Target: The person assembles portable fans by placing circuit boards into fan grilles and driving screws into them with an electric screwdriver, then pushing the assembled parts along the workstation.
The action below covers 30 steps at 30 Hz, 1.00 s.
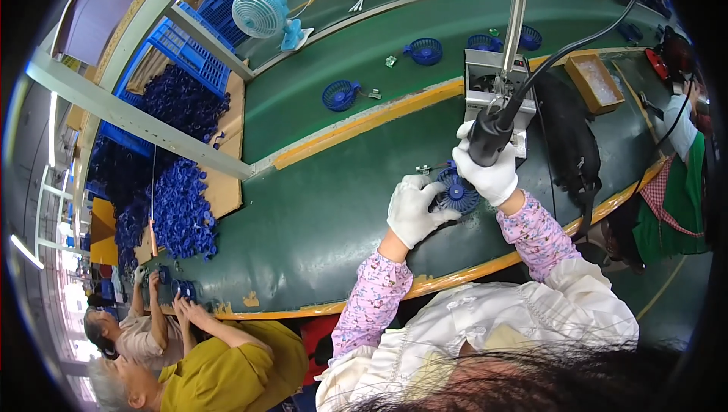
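My left hand (pixel 414 212), in a white glove, grips the left rim of a round blue slotted plastic basket-like part (pixel 460 196) lying on the green work surface. My right hand (pixel 491 179), also gloved in white, is wrapped round a black corded power screwdriver (pixel 490 142) just above and to the right of that part. The tool's tip is hidden from this angle. Beside the blue part, at its upper left, sits a small clear and metal piece (pixel 423 170).
A metal box device (pixel 481 63) stands beyond my right hand. Right of it lie a black bag (pixel 570 135) and a carton of small clear pieces (pixel 594 82). More blue round parts (pixel 340 95) rest on the far belt, near a fan (pixel 262 14). Blue pieces (pixel 178 211) heap at left; co-workers sit nearby.
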Each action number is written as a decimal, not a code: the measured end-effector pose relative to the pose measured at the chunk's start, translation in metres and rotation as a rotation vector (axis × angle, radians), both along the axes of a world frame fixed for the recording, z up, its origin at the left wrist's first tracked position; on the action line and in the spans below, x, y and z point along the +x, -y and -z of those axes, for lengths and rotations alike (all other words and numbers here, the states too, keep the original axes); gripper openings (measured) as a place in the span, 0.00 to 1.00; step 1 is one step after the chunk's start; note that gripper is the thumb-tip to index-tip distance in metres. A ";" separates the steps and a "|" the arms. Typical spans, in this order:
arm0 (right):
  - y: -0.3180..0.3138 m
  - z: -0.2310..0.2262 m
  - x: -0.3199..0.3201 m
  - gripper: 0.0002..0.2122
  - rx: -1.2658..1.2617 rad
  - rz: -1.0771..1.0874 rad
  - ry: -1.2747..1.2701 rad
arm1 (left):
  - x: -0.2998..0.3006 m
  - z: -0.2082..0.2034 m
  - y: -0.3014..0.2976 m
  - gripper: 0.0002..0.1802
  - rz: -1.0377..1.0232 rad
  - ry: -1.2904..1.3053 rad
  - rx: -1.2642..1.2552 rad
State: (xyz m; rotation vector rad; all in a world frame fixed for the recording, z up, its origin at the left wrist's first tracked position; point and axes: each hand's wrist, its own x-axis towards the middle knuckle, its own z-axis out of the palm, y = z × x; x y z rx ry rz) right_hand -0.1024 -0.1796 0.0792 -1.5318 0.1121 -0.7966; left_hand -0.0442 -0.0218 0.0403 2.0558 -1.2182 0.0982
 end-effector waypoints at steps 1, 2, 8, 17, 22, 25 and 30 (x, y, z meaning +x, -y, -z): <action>-0.001 0.001 0.000 0.14 -0.094 0.012 0.022 | -0.001 -0.002 0.000 0.27 0.003 0.007 0.040; -0.003 0.000 -0.002 0.14 -0.037 -0.024 -0.017 | -0.003 -0.004 0.001 0.26 0.006 0.012 0.081; -0.005 0.010 -0.001 0.14 -0.044 -0.053 -0.019 | -0.002 0.002 0.001 0.22 0.009 0.016 0.178; -0.004 0.014 -0.002 0.12 -0.097 -0.022 0.015 | -0.003 0.009 0.001 0.20 0.031 0.004 0.138; 0.009 -0.029 -0.006 0.12 0.135 0.022 0.064 | -0.008 0.021 0.004 0.19 0.089 -0.095 0.015; 0.045 -0.040 -0.001 0.10 -0.107 0.255 0.159 | -0.008 0.022 0.006 0.17 0.127 -0.011 0.125; 0.055 -0.032 0.006 0.10 0.006 0.200 0.117 | -0.008 0.017 0.007 0.16 0.121 -0.026 0.155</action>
